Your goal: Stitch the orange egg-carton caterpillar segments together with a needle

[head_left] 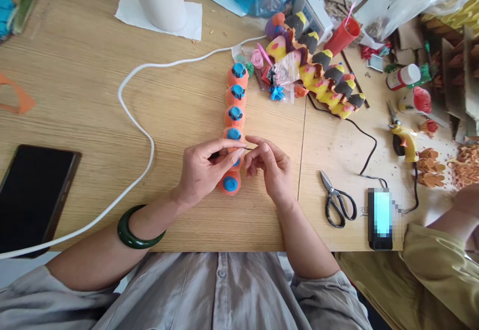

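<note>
An orange strip of rounded bumps (235,115) runs away from me on the wooden table, with blue discs on the bumps and small dark pieces on several of the farther discs. My left hand (204,168), a green bangle (136,228) on its wrist, is over the strip's near part. Its thumb and forefinger pinch a thin dark strand (248,149) that points to the right. Just right of the strip is my right hand (271,168), fingers curled and thumb near forefinger, close to the strand's end. Whatever lies between its fingertips is too small to make out.
Scissors (337,200) and a phone (380,220) lie to the right, a glue gun (406,143) beyond. A white cable (140,120) and dark tablet (41,190) are left. Painted bumpy strips (318,71) and a red cup (342,36) stand behind; a person's arm (454,220) is far right.
</note>
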Demonstrator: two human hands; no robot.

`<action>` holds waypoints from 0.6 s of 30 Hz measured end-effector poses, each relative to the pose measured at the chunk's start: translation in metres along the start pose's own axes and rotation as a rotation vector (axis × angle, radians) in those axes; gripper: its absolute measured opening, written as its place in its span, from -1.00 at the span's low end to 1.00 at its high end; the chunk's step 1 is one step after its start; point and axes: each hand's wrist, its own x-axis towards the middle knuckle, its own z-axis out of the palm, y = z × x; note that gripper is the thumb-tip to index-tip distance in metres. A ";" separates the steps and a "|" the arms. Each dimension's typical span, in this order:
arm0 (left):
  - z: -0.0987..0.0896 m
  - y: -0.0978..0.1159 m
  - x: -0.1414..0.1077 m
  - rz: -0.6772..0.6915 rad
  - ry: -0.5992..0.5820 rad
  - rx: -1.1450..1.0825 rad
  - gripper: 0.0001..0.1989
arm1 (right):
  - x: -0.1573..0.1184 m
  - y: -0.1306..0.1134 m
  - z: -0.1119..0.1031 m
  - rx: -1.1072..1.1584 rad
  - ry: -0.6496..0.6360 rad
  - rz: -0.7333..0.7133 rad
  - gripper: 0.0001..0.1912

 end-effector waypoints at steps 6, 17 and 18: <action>0.000 0.004 0.001 -0.062 0.025 -0.034 -0.86 | -0.001 -0.003 0.001 0.015 0.162 -0.036 -0.66; 0.001 0.002 0.001 -0.055 0.054 -0.058 -0.87 | -0.005 -0.007 0.005 -0.034 0.113 -0.017 -0.74; 0.001 0.001 0.001 -0.056 0.046 -0.058 -0.87 | -0.005 -0.007 0.005 -0.034 0.111 -0.020 -0.74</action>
